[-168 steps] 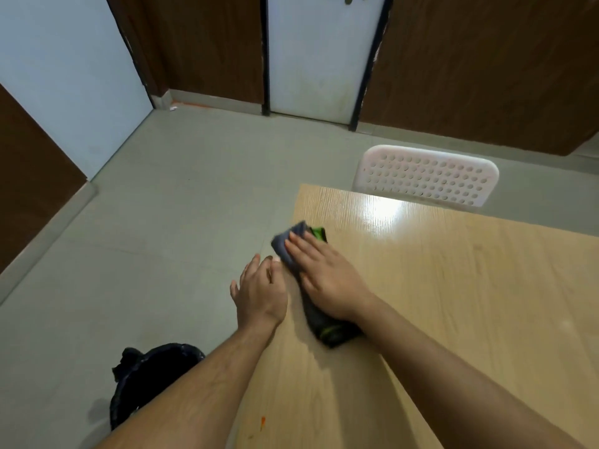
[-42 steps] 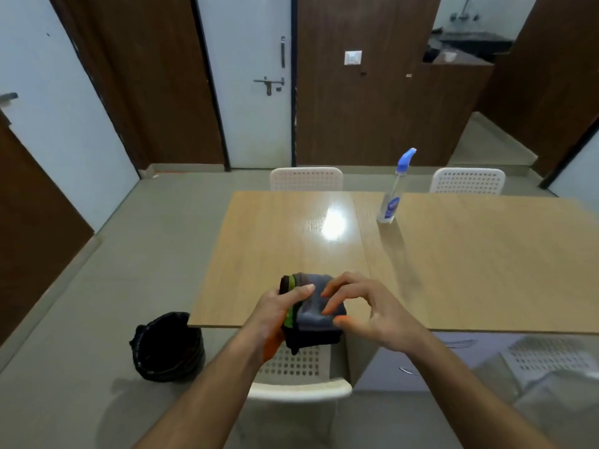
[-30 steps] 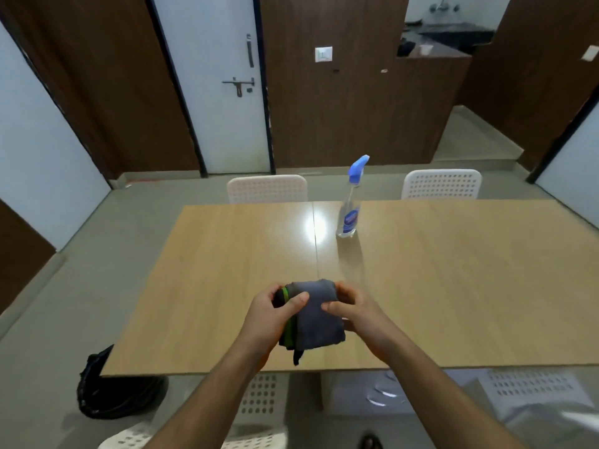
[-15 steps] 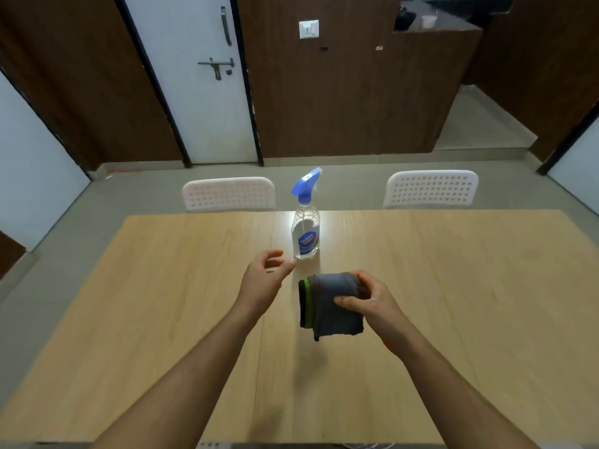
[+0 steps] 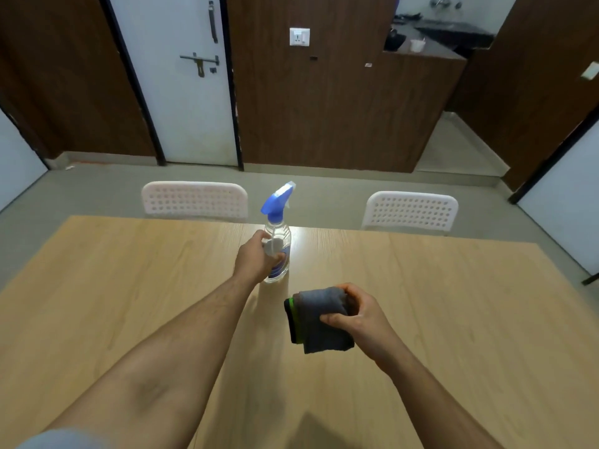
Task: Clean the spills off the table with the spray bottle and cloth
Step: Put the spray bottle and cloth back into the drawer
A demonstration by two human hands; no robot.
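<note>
A clear spray bottle (image 5: 279,235) with a blue trigger head stands upright near the far middle of the wooden table (image 5: 129,286). My left hand (image 5: 256,259) wraps around the bottle's body from the left. My right hand (image 5: 358,315) holds a folded grey cloth (image 5: 319,319) with a green and black edge just above the table, to the right of the bottle and nearer to me. No spill shows on the tabletop.
Two white perforated chairs (image 5: 194,199) (image 5: 410,210) stand at the table's far edge. Beyond them lie grey floor, a white door (image 5: 181,79) and brown wall panels. A doorway at the back right leads to a counter.
My left hand has let go of the cloth, reached forward and closed around the spray bottle. My right hand keeps the cloth alone. The view has come closer over the table.
</note>
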